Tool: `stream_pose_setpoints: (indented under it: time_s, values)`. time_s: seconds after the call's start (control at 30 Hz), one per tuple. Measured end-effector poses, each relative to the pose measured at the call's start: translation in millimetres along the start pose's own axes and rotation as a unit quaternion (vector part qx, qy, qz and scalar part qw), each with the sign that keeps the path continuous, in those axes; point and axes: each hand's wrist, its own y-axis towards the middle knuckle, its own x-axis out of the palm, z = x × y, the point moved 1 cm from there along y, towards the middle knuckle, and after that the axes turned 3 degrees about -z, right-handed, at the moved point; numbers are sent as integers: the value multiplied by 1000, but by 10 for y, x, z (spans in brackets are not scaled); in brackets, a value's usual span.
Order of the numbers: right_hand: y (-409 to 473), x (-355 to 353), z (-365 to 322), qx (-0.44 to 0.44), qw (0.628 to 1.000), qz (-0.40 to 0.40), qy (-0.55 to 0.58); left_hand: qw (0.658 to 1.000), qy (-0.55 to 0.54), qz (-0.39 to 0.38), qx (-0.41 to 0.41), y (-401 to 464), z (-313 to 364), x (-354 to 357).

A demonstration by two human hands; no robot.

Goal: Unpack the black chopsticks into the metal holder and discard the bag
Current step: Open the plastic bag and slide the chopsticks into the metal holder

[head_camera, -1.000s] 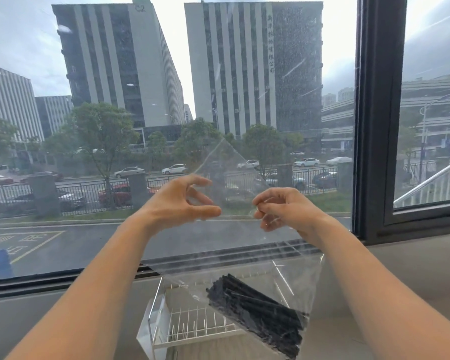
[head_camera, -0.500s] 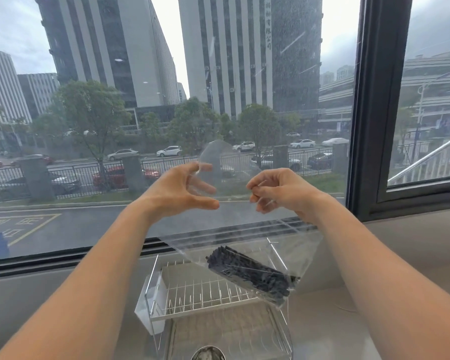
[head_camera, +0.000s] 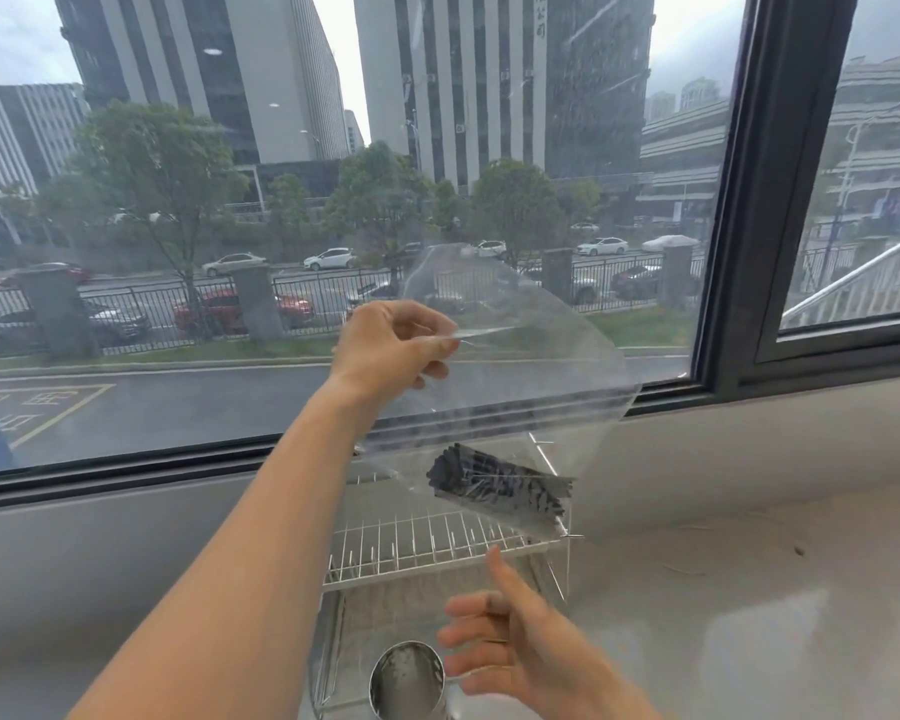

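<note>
Two bare hands work in front of a wide window (head_camera: 178, 387) above a pale counter (head_camera: 749, 589). Furthest left, the left forearm rises from the lower corner, and the left hand (head_camera: 385, 350) is raised at mid-frame, thumb and fingers pinched on the upper part of a clear bag (head_camera: 515, 366). It alone carries the bag, which hangs down and to the right against the glass. Black chopsticks (head_camera: 497, 488) lie bundled in the bag's lowest part, slanting down toward the right, just above the top tier of a white wire rack (head_camera: 417, 550) that stands on the counter against the sill. Below the rack's front edge, at the bottom of the view, sits the metal holder (head_camera: 409, 680), its round mouth facing up. Just right of the holder is the right hand (head_camera: 515, 652), spread loosely with the thumb pointing up toward the rack and the fingers reaching left; the fingertips seem to be at the holder's rim, though blur there makes contact hard to judge. It grips nothing. Further right the counter runs on under the dark window frame (head_camera: 780, 200).
</note>
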Motion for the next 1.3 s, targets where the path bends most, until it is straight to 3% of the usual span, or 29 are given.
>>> stream_pose_setpoints:
  time_s: [0.07,0.17,0.27,0.37,0.6,0.7,0.8,0.87,0.93,1.03,1.3]
  values:
    - [203,27,140,-14,989,-11,149,999,-33,6,7,-7,32,20]
    - [437,57,11,-174,922,-9,345,997,-81,18,6,-47,5,-14]
    - [509,31,-300,-281,878,-27,387,993,-110,26,-17,-119,-169,-92]
    - [525,-33,-509,-336,854,-55,393,987,-149,34,-46,-203,-450,-156]
    - [682,-263,-736,-335,887,24,317,976,-170,60,-124,-528,-1316,-278]
    - [720,-374,-753,-311,914,106,237,963,-186,140,-140,-623,-1645,-449]
    - [761,-387,-728,-299,925,196,132,958,-158,217,-104,-648,-1785,-626]
    - [797,-276,-690,-293,929,218,63,978,-77,170,-93,-626,-1820,-682]
    - [857,-134,-623,-290,930,223,29,993,-12,71,-95,-609,-1832,-652]
    - [934,63,-488,-283,933,223,-21,993,-10,-16,-115,-626,-1924,-535]
    - [1090,171,-78,-260,933,227,-100,986,-11,23,-164,-976,-2415,-451]
